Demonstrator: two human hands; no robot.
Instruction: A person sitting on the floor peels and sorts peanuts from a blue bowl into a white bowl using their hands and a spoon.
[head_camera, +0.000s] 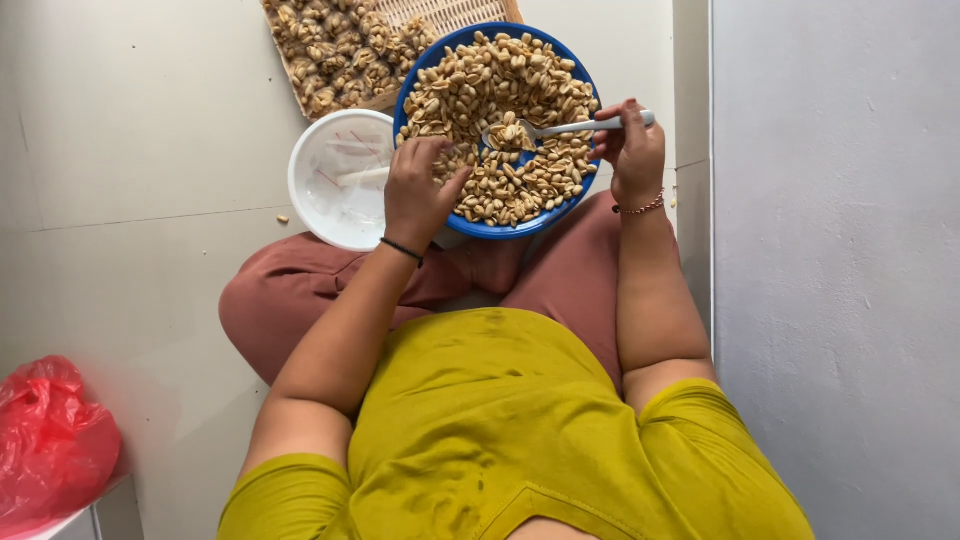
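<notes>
Gripping a spoon (560, 128) by its handle at the bowl's (424, 62) right rim, the right hand (630, 150) holds its loaded scoop over the nuts (500, 80) at centre. Left hand (418, 190), fingers curled together, rests in nuts at the near-left rim, beside a white tub (340, 178).

The floor (140, 150) was pale grey tile with thin joints, lit evenly and softly. A light grey wall (840, 250) stood just right of the right hand, running straight up the view. Well below and left of the left hand lay a crumpled red plastic bag (50, 440).
</notes>
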